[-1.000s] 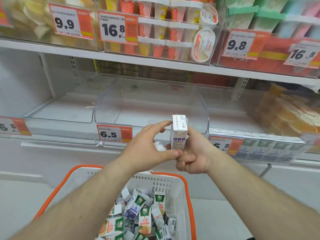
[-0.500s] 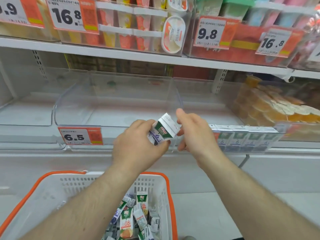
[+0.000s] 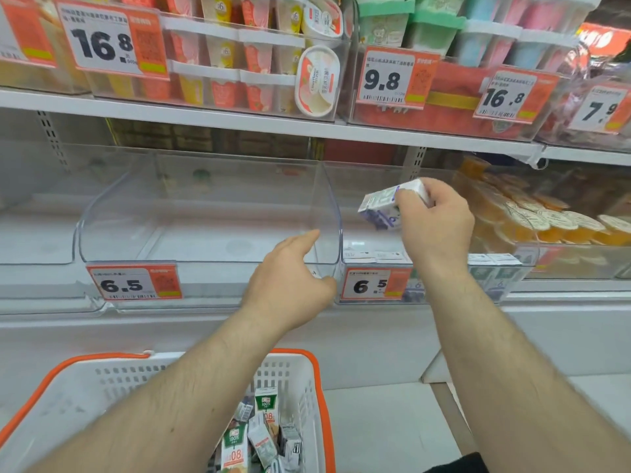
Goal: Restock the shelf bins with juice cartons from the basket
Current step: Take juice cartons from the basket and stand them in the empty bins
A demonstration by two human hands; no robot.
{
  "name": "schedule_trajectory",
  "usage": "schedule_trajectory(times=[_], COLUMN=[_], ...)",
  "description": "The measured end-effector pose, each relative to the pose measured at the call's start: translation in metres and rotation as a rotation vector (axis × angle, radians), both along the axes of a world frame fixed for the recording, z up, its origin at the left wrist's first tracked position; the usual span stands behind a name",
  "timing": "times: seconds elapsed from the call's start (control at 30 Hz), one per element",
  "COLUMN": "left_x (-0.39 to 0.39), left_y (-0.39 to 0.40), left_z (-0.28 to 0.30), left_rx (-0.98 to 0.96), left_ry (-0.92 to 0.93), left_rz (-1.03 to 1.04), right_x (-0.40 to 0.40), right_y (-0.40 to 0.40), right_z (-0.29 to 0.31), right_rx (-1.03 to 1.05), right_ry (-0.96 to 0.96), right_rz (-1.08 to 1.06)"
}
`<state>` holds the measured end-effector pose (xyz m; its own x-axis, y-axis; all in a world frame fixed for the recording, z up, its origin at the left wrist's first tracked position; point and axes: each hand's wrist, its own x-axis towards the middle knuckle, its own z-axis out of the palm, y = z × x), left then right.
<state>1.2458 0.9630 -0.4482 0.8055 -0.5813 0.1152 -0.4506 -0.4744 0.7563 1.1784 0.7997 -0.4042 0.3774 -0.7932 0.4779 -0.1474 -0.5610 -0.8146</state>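
Forearms reach forward from the bottom edge toward a shop shelf. Nearest, at the lower left, sits a white basket with an orange rim (image 3: pixel 307 387), holding a jumble of small juice cartons (image 3: pixel 266 435) in green, white and orange, lying at all angles. Above the basket, the left hand (image 3: pixel 290 281) hangs empty with its fingers loosely extended, close to the front lip of a clear plastic shelf bin (image 3: pixel 205 206), beside the divider wall on that bin's right side; whether it touches the plastic cannot be told. An orange and white price tag reading 6.5 (image 3: pixel 133 285) is clipped to the front of this bin. To the right, the right hand (image 3: pixel 433 227) grips one white and purple juice carton (image 3: pixel 382 206) from above, fingers curled round it, holding it tilted in the air over the neighbouring bin (image 3: pixel 375 240). That bin has a row of cartons (image 3: pixel 495 264) standing along its front edge and its own 6.5 price tag (image 3: pixel 375 285). Farther right, orange jelly cups (image 3: pixel 546 220) fill another bin. On the upper shelf (image 3: pixel 239 121) behind, tubs and cups stand in clear bins with price tags reading 16.8 (image 3: pixel 109 42) and 9.8 (image 3: pixel 392 78).
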Motion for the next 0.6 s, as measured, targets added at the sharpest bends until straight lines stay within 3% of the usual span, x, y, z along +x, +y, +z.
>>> schedule_trajectory(times=[0.1, 0.4, 0.6], left_x=[0.000, 0.012, 0.018], left_y=[-0.009, -0.019, -0.026], left_z=[0.004, -0.005, -0.007], left_rx=[0.000, -0.018, -0.119], left_ry=[0.140, 0.277, 0.411], left_rz=[-0.014, -0.041, -0.058], right_x=[0.016, 0.052, 0.056], right_y=[-0.018, -0.028, -0.030], right_z=[-0.017, -0.040, -0.040], right_rx=[-0.068, -0.269, -0.231], right_ry=[0.228, 0.890, 0.959], right_rz=[0.030, 0.263, 0.384])
